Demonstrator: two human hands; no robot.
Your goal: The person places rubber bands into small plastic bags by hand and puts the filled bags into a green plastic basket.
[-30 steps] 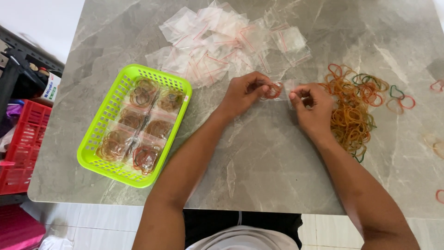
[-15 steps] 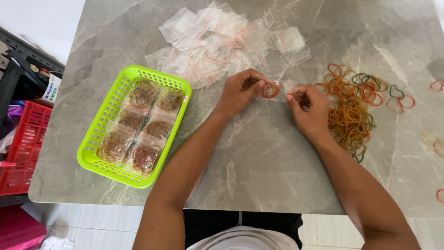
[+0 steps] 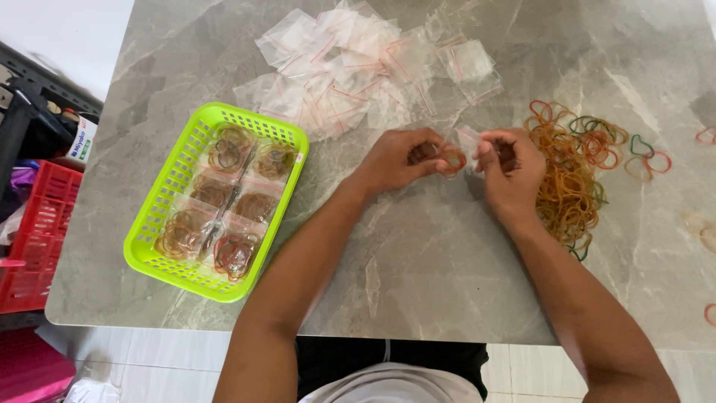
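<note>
My left hand pinches a small bunch of rubber bands just above the grey marble table. My right hand holds a small clear zip bag right beside that bunch, the two hands nearly touching. A loose heap of orange, red and green rubber bands lies directly right of my right hand. Behind my hands a pile of empty clear zip bags spreads over the table. At the left a lime-green basket holds several filled bags of bands.
Stray rubber bands lie scattered toward the right edge of the table. Left of the table, on the floor side, stand a red crate and a dark rack. White floor tiles show below the table's near edge.
Both hands stayed at the same spot; the fingers shifted slightly, and the bunch of bands in my left hand now sits closer to the bag in my right.
</note>
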